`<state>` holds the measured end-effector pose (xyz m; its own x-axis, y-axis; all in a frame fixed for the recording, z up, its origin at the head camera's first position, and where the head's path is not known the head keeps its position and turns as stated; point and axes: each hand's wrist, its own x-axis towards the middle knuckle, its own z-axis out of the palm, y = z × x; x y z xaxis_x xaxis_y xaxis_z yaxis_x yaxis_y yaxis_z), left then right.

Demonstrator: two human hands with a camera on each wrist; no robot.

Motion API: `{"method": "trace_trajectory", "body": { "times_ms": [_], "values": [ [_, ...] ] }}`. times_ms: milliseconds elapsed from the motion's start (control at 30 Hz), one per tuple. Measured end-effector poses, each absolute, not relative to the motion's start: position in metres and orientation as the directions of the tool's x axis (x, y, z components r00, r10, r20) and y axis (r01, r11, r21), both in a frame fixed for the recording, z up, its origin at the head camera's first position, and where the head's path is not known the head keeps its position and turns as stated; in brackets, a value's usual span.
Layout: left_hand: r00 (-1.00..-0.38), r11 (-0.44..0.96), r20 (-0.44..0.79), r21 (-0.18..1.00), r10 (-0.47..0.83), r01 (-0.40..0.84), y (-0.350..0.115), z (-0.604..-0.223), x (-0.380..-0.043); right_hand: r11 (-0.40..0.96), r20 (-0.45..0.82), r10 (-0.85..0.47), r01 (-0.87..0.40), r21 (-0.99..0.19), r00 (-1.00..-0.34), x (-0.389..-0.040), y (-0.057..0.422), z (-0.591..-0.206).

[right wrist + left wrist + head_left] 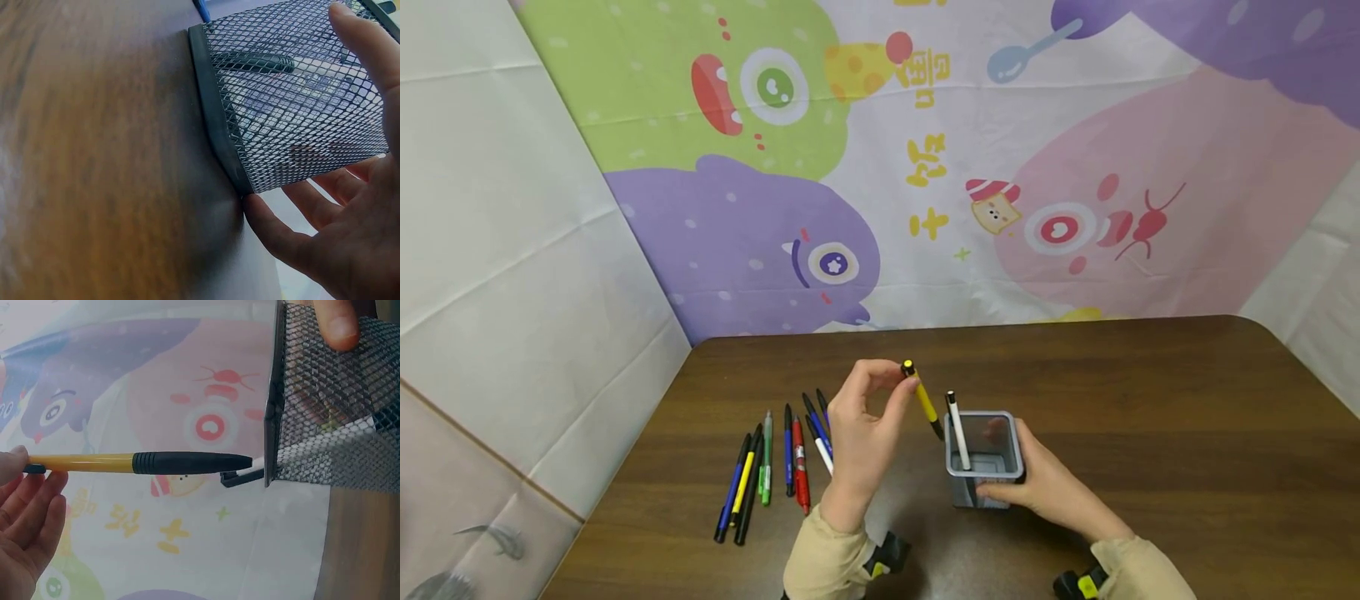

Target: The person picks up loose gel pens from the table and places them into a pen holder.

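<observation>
My left hand [865,425] pinches the button end of a yellow ballpoint pen [927,403] between thumb and fingers. The pen slants down, its black grip and tip [194,463] close to the rim of a square mesh pen holder [992,413]. Around the holder's right side, my right hand [1051,483] grips it, thumb at the front. The holder's dark base [219,125] stands at the tabletop in the right wrist view. Inside leans a white pen [958,429], its black end above the rim and its dark grip low in the mesh.
Left of my left hand, several pens lie on the brown wooden table [1150,400]: a green pen [767,458], a red pen [801,467], a yellow-and-black pen [743,479], plus blue, black and white ones partly behind the hand. A cartoon-printed cloth [925,275] hangs behind the table.
</observation>
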<state>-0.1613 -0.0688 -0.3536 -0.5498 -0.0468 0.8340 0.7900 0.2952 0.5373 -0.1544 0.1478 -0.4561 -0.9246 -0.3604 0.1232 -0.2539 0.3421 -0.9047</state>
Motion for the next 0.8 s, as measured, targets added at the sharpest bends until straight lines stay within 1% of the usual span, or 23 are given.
{"method": "trace_trajectory", "body": {
  "times_ms": [200,433,633,800],
  "values": [
    [-0.578,0.181,0.815,0.576,-0.044,0.797,-0.065,-0.353,-0.159,0.349,0.117,-0.358,-0.249,-0.903,-0.926,-0.155,0.148,-0.456],
    [-0.594,0.148,0.804,0.59,-0.017,0.794,-0.062,-0.354,-0.157,0.345,0.092,-0.362,-0.225,-0.911,-0.927,-0.155,0.147,-0.455],
    [-0.656,0.127,0.755,0.649,0.022,0.751,-0.059,-0.356,-0.157,0.341,0.089,-0.363,-0.221,-0.914,-0.928,-0.156,0.147,-0.455],
    [-0.703,0.147,0.709,0.692,0.049,0.707,-0.057,-0.361,-0.159,0.342,0.116,-0.358,-0.246,-0.907,-0.927,-0.155,0.148,-0.456]
  ]
}}
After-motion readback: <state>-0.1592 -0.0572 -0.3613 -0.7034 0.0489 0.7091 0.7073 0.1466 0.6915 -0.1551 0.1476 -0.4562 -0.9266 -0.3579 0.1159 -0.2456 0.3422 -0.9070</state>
